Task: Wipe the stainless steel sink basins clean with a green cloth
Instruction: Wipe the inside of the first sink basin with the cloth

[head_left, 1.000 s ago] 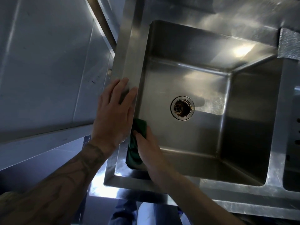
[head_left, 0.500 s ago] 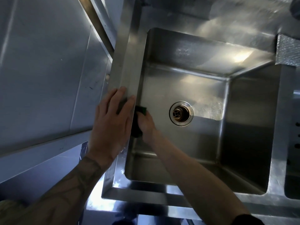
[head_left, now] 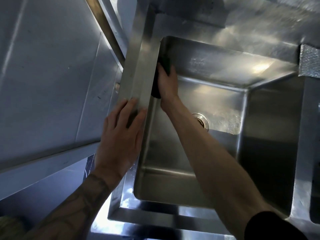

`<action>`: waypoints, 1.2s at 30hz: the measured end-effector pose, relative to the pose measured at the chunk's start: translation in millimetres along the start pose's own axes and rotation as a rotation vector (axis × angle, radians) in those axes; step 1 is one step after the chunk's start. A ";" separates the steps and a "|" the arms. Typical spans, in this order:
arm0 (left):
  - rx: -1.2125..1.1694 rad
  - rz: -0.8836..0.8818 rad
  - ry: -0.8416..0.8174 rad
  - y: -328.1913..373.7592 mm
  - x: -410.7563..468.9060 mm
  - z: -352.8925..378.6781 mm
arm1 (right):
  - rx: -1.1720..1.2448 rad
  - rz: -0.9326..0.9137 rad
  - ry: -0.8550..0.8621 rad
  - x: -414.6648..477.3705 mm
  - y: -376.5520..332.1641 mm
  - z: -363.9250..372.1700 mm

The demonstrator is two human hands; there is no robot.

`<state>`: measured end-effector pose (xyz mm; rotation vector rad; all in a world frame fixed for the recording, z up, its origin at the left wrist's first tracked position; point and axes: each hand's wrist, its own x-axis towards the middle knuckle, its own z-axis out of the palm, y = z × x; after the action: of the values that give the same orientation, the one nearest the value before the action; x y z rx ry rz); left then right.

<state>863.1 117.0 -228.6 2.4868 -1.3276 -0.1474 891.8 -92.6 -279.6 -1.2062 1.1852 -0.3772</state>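
the green cloth [head_left: 165,64] looks nearly black in the shadow, bunched against the left inner wall of the sink basin [head_left: 216,68], close to its far left corner. the right hand [head_left: 167,84] grips it, fingers curled over its far edge. the left hand [head_left: 121,135] lies flat with straight fingers on the left rim.
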 end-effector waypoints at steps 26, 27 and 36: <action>0.013 -0.291 0.108 51.3 -107.8 -14.8 | -0.905 0.070 -1.024 -155.8 120.6 -95.4; 0.025 -0.354 0.127 59.9 -120.2 -11.6 | -0.911 0.042 -1.048 -156.5 118.9 -99.0; -0.001 -0.840 0.183 139.0 -150.8 -0.2 | -0.727 -0.098 -1.146 -164.8 108.6 -136.7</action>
<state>668.2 169.3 -192.1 2.8046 -0.1540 -0.0978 672.6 5.1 -276.3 -1.7232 0.2178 0.6925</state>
